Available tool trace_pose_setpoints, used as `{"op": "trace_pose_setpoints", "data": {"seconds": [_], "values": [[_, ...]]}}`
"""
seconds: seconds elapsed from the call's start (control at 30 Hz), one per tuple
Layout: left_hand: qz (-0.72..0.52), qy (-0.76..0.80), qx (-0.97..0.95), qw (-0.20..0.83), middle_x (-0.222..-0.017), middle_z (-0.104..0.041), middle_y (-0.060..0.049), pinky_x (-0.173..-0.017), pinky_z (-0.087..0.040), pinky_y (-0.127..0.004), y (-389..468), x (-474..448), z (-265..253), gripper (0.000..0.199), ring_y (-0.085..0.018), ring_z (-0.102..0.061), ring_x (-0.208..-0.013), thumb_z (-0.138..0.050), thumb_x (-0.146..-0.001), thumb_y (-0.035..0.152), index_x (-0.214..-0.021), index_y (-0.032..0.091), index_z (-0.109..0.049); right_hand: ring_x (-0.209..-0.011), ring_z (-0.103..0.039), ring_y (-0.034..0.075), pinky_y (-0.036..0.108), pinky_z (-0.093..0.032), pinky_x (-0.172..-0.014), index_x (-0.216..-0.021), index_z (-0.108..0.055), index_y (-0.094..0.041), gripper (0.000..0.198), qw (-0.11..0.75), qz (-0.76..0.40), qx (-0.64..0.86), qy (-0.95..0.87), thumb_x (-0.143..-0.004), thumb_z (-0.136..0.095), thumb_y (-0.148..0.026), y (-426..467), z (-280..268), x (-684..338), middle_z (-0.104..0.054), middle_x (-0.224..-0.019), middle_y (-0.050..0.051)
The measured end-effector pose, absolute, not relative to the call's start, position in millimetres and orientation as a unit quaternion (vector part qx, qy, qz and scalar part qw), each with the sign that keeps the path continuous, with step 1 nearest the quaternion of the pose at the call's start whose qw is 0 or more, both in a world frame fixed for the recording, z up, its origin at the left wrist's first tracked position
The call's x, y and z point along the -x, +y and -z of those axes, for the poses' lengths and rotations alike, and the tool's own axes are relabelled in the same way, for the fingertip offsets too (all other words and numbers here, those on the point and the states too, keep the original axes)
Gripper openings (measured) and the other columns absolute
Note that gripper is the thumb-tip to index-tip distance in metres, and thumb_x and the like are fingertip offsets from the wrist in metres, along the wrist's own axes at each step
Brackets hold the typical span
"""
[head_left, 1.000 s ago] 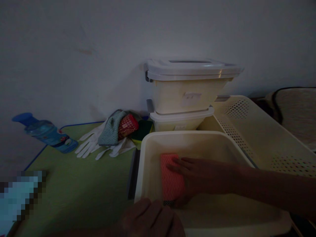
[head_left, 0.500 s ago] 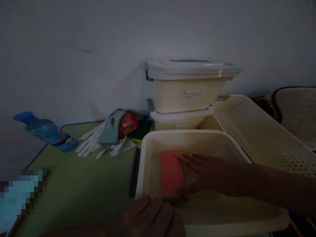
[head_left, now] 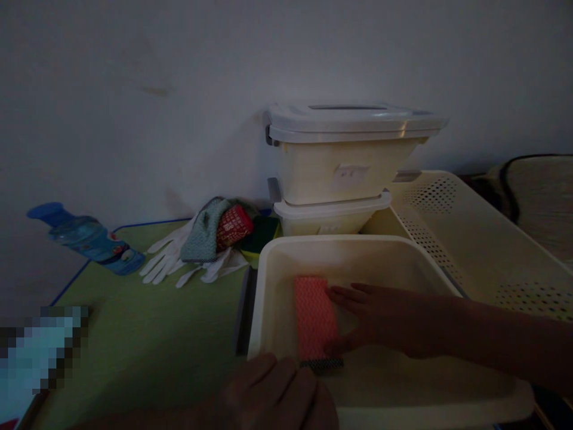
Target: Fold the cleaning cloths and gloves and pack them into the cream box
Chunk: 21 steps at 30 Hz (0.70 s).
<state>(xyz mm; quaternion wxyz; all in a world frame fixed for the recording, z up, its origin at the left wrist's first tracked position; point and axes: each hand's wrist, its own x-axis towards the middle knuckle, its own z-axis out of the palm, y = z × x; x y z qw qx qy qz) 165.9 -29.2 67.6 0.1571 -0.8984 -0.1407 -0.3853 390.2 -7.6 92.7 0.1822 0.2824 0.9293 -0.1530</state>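
Pink cloth (head_left: 316,316), right hand (head_left: 380,316) spread at its edge (thumb touching), left hand (head_left: 286,394) clasped over tub rim (head_left: 331,239)

On the left of a green table (head_left: 179,316) with a blue edge is a blue-capped bottle (head_left: 96,243); to its right lie white gloves (head_left: 166,258), a grey-green cloth (head_left: 201,236) over them touching a red patterned item (head_left: 234,227), then a green-and-yellow sponge (head_left: 261,235); far, near the pale wall (head_left: 179,60), a grey-lidded, labelled box (head_left: 308,173) sits on a lower box (head_left: 307,225); right, a perforated cream basket (head_left: 483,233); near left, a pixelated pale-blue object (head_left: 40,355)
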Motion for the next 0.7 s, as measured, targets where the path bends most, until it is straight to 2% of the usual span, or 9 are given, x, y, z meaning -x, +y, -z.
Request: {"op": "trace_pose_setpoints", "data": {"seconds": [0.1,0.33,0.47,0.57,0.63,0.7], "values": [[0.450,-0.155,0.863,0.167,-0.038,-0.045,0.006,-0.038,-0.022,-0.027,-30,-170,-59,0.033,-0.008,-0.035,-0.032,-0.030,-0.086,0.006,-0.059,0.017,-0.045,-0.128,-0.031,0.033,0.051,-0.036,-0.095,-0.122,-0.048,-0.042,0.074,0.155,0.151,-0.280,0.935,-0.064,-0.066,0.001,-4,-90,-390,-0.029,-0.144,0.012],[0.440,-0.141,0.872,0.163,-0.039,-0.044,0.007,-0.037,-0.023,-0.027,-29,-170,-59,0.030,-0.008,-0.035,-0.032,-0.032,-0.084,0.004,-0.061,0.017,-0.047,-0.128,-0.033,0.032,0.049,-0.036,-0.097,-0.121,-0.049,-0.042,0.079,0.138,0.163,-0.281,0.936,-0.059,-0.068,0.003,-1,-89,-389,-0.029,-0.144,0.010],[0.401,-0.135,0.891,0.166,-0.040,-0.047,0.007,-0.037,-0.025,-0.026,-29,-164,-68,0.029,-0.007,-0.039,-0.032,-0.032,-0.084,0.005,-0.062,0.017,-0.047,-0.127,-0.035,0.029,0.046,-0.040,-0.095,-0.117,-0.054,-0.040,0.056,0.127,0.127,-0.287,0.941,-0.074,-0.060,-0.004,-9,-94,-382,-0.033,-0.142,0.009],[0.367,-0.134,0.907,0.160,-0.042,-0.050,0.007,-0.037,-0.026,-0.025,-30,-163,-70,0.026,-0.007,-0.041,-0.034,-0.034,-0.083,0.006,-0.065,0.016,-0.049,-0.128,-0.033,0.028,0.047,-0.039,-0.096,-0.112,-0.060,-0.032,0.040,0.122,0.098,-0.309,0.938,-0.080,-0.054,-0.009,-12,-95,-376,-0.034,-0.141,0.011],[0.366,-0.137,0.907,0.157,-0.043,-0.050,0.006,-0.037,-0.026,-0.025,-31,-164,-70,0.025,-0.007,-0.042,-0.034,-0.035,-0.083,0.006,-0.065,0.016,-0.049,-0.129,-0.030,0.030,0.049,-0.036,-0.098,-0.110,-0.061,-0.029,0.038,0.116,0.102,-0.310,0.938,-0.079,-0.054,-0.008,-11,-94,-375,-0.033,-0.141,0.013],[0.382,-0.135,0.900,0.159,-0.041,-0.049,0.006,-0.037,-0.026,-0.025,-31,-164,-70,0.024,-0.008,-0.041,-0.034,-0.036,-0.082,0.007,-0.064,0.016,-0.048,-0.130,-0.028,0.031,0.050,-0.034,-0.099,-0.111,-0.061,-0.032,0.045,0.122,0.119,-0.288,0.942,-0.074,-0.060,-0.007,-8,-93,-376,-0.031,-0.143,0.011]]}}
